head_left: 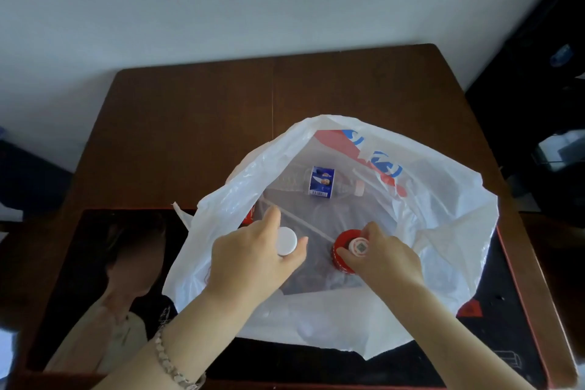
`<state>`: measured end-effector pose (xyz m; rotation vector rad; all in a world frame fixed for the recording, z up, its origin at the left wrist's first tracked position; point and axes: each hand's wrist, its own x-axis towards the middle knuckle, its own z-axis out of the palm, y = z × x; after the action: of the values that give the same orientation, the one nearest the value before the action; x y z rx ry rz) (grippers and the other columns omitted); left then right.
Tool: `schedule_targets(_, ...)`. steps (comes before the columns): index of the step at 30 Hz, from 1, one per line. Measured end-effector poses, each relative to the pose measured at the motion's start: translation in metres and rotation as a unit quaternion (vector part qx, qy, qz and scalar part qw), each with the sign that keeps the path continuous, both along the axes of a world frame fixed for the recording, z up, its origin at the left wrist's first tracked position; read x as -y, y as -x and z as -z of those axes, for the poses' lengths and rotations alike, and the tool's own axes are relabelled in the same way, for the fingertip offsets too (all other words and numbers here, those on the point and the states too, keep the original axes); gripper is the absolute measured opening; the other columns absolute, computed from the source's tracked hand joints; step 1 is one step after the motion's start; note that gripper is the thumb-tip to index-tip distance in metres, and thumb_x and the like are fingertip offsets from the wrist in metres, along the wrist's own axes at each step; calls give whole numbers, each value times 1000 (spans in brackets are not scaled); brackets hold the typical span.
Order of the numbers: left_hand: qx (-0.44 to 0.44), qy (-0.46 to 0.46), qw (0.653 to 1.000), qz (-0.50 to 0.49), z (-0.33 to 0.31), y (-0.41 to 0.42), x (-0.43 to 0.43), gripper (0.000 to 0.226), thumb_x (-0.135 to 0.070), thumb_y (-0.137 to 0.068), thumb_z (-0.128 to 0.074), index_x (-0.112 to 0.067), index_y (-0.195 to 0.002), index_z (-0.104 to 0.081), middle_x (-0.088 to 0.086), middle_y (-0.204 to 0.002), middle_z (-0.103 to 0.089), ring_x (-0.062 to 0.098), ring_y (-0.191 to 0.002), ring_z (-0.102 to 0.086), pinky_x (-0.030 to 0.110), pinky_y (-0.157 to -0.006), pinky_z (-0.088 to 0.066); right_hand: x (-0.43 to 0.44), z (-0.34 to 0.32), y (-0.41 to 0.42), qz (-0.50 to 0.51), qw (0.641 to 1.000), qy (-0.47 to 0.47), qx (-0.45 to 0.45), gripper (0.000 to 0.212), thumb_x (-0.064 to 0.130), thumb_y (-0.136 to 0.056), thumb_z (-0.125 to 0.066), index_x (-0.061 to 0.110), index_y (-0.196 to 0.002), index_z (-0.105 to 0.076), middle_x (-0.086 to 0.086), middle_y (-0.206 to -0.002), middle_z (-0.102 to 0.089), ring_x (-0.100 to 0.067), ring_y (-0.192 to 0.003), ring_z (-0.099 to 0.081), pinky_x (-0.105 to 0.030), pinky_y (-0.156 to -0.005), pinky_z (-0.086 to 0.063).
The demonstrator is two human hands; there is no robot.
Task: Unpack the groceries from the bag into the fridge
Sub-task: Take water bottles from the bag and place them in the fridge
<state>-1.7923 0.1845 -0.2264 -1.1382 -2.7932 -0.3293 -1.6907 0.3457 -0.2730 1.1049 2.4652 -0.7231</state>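
Note:
A white plastic bag (443,209) with red and blue print stands open on the table. Both of my hands reach into it. My left hand (253,260) grips the top of a bottle with a white cap (286,241); a red label shows beside it at the bag's left wall. My right hand (380,256) holds the top of a red-labelled bottle (343,248) with a printed cap. A clear water bottle with a blue label (321,182) lies on its side at the bag's far end. The fridge is not in view.
The bag rests on a dark glossy panel (104,263) with a red edge, set on a brown wooden table (196,117). A white wall stands behind. Dark furniture and equipment (544,136) fill the right side.

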Motion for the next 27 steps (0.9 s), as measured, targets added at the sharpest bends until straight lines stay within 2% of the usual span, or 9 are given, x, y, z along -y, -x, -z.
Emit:
schedule_targets(3,19,-7,1000,8,2,6,4,52,-64,-64,-68,-25,-57,-34,-12,-44,-46,7,-40,-29,4,-48,-10,3,-2,5,19,1000,7,6,42,50,-83,-57,21,-110,-44,-3,-103,-63,-22,-89,-61,-33,-76,-52)
schedule_targets(7,83,-114,987,72,14,19,15,47,-60,-68,-55,-23,-49,-34,-12,-42,-47,8,-34,-36,8,-35,-27,16,-12,-4,122,990,23,-62,32,43,-78,-65,23,-97,-50,0,-88,-65,-19,-78,-61,-32,-66,-51)
schedule_targets(10,94,-159,973,140,16,29,15,46,-51,-66,-66,-28,-56,-28,-16,-46,-37,2,-35,-26,3,-45,-15,30,-36,-17,203,961,6,-190,28,37,-74,-74,28,-90,-53,8,-82,-63,0,-69,-56,-14,-52,-42)
schedule_targets(14,65,-175,946,267,3,35,8,45,-47,-66,-69,-27,-60,-29,-11,-45,-45,3,-40,-29,5,-50,-11,51,-78,-34,273,919,-39,-280,33,33,-70,-77,32,-91,-51,19,-82,-54,1,-73,-56,-9,-55,-42)
schedule_targets(18,52,-230,902,362,-32,20,-10,40,-55,-74,-57,-25,-60,-33,-8,-48,-51,3,-44,-34,6,-55,-23,76,-118,-68,340,860,-101,-368,35,42,-56,-73,39,-84,-52,27,-84,-55,8,-73,-57,-7,-59,-46)
schedule_targets(21,31,-260,861,436,-72,-16,-34,40,-53,-73,-56,-18,-55,-45,-6,-53,-58,0,-50,-40,9,-59,-36,94,-145,-111,400,795,-139,-434,42,51,-46,-67,33,-83,-61,27,-76,-64,11,-78,-61,-3,-61,-49)
schedule_targets(24,8,-279,810,517,-110,-69,-56,43,-53,-72,-53,-14,-54,-50,-3,-51,-59,5,-47,-50,21,-52,-47,108,-165,-163,439,747,-200,-458,30,55,-48,-73,40,-72,-62,36,-73,-64,12,-75,-62,1,-58,-45)
schedule_targets(25,7,-287,789,543,-121,-91,-63,44,-52,-72,-53,-13,-53,-48,-2,-49,-56,6,-46,-50,22,-48,-48,114,-169,-183,454,730,-222,-461,29,57,-54,-78,40,-71,-64,34,-74,-64,9,-73,-63,-1,-57,-45)
schedule_targets(27,2,-299,749,591,-137,-141,-76,43,-52,-71,-53,-15,-51,-42,-3,-46,-50,8,-41,-46,20,-43,-43,127,-172,-232,490,697,-264,-452,33,59,-52,-72,40,-78,-64,28,-76,-67,1,-70,-65,-6,-57,-49)
